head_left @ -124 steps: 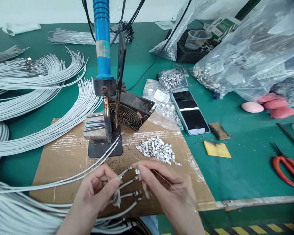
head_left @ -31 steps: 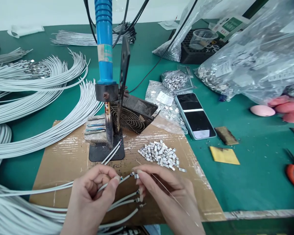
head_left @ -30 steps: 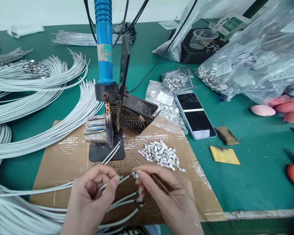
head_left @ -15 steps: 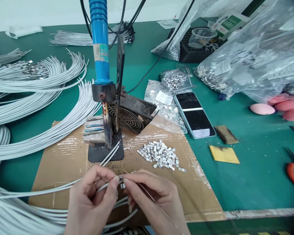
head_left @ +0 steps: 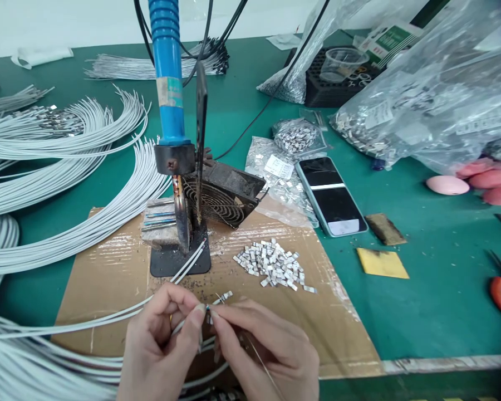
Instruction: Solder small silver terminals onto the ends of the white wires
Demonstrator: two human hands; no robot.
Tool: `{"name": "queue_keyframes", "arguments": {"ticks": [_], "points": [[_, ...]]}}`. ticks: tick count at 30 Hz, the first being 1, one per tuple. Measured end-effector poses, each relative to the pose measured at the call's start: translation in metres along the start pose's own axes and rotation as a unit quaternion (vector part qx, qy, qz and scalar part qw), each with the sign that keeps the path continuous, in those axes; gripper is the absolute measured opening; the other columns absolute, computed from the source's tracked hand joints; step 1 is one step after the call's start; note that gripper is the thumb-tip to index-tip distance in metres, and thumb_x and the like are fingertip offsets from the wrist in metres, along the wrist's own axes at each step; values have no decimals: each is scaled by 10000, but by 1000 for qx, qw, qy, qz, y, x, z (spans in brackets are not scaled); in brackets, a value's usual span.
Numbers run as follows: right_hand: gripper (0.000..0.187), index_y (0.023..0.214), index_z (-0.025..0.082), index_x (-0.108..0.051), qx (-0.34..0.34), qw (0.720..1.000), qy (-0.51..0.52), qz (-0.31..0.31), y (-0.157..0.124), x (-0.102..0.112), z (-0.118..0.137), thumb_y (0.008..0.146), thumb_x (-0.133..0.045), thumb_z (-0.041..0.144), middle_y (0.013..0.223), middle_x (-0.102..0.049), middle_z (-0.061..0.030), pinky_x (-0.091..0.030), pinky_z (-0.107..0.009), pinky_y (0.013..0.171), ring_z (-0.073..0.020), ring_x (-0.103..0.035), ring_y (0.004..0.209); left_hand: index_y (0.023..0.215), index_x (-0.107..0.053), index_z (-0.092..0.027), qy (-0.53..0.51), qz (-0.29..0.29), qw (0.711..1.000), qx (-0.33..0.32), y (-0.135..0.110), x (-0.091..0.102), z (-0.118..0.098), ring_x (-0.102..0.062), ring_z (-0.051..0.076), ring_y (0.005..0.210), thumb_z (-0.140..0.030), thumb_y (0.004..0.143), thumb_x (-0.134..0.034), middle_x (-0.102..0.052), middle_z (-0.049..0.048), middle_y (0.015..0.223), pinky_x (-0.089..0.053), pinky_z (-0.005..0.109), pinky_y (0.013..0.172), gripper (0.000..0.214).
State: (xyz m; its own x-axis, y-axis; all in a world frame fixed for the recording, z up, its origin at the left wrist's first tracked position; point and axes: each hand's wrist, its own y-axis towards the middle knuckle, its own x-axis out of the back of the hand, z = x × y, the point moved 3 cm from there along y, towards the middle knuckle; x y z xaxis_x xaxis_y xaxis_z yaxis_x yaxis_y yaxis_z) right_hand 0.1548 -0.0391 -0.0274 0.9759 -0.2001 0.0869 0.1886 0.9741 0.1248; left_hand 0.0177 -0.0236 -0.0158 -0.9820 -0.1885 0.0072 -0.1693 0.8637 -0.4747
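- Pinches a white cable [head_left: 178, 328] near its end between thumb and forefinger of the left hand [head_left: 161, 337], firmly closed, in front of the soldering iron [head_left: 170, 83].
- Closes the right hand [head_left: 267, 340] too, with thumb and forefinger meeting the left fingertips, in front of the iron and to its right; holds a thin wire [head_left: 259, 358] trailing back through the palm.
- Cannot tell the exact contact at the fingertips: too small, partly covered.
- Seems partway along, judging by metal-tipped cables [head_left: 54, 118] well left of the iron.
- Leaves bare ends on a curved cable bundle [head_left: 142, 184] just left of the iron and on two loose cables [head_left: 190, 262] at its foot.
- Has plenty of loose metal pieces [head_left: 271, 264] piled on the cardboard sheet [head_left: 338, 340], right of the iron.
- Stores more pieces right of the iron: in a small clear bag [head_left: 294, 135], in a labelled flat bag [head_left: 254, 161] beneath, and, farther right, in a large clear bag [head_left: 417, 111].
- Sets a clear cup [head_left: 342, 64] on a black box [head_left: 328, 99], behind and right of the iron; cannot make out any contents of the cup.
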Motion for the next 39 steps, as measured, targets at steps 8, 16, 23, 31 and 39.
{"name": "queue_keyframes", "arguments": {"ticks": [8, 16, 23, 31, 39], "points": [[387, 1128, 232, -783, 245, 958, -149, 22, -2, 12, 5, 850, -677, -16, 772, -788, -42, -617, -276, 589, -175, -686, 589, 705, -719, -183, 1, 85, 996, 6, 8, 10, 10, -501, 108, 572, -367, 784, -877, -631, -12, 633, -413, 170, 540, 256], [384, 1078, 290, -857, 79, 996, -32, 32, 10, 23, 6, 887, -696, -1, 814, -776, -30, -583, -272, 614, -163, -686, 658, 653, -694, -197, 7, 17, 1000, 14, 4, 4, -1, -400, 97, 533, -325, 690, -897, -567, -42, 580, -304, 178, 492, 243], [173, 972, 297, -896, -96, 987, 89, 96, 9, 13, -13, 930, -745, 223, 759, -760, -38, -515, -220, 546, -155, -674, 633, 720, -701, -201, 26, 91, 995, 3, 9, 12, 10, -476, 115, 578, -361, 833, -813, -631, -15, 641, -393, 176, 538, 225], [299, 1045, 328, -878, -32, 995, 77, 61, 8, 13, -5, 913, -732, 104, 779, -768, -22, -520, -233, 597, -149, -672, 669, 652, -688, -186, -6, 28, 999, 14, 5, 3, 1, -460, 91, 555, -297, 698, -905, -610, -37, 594, -366, 155, 532, 248], [249, 990, 321, -882, -57, 995, 61, 60, 7, 13, -7, 913, -741, 130, 767, -762, -8, -518, -201, 570, -131, -681, 641, 729, -697, -196, 19, 105, 994, 1, 10, 12, 11, -497, 112, 591, -368, 860, -806, -637, -17, 651, -408, 165, 556, 242]]}}
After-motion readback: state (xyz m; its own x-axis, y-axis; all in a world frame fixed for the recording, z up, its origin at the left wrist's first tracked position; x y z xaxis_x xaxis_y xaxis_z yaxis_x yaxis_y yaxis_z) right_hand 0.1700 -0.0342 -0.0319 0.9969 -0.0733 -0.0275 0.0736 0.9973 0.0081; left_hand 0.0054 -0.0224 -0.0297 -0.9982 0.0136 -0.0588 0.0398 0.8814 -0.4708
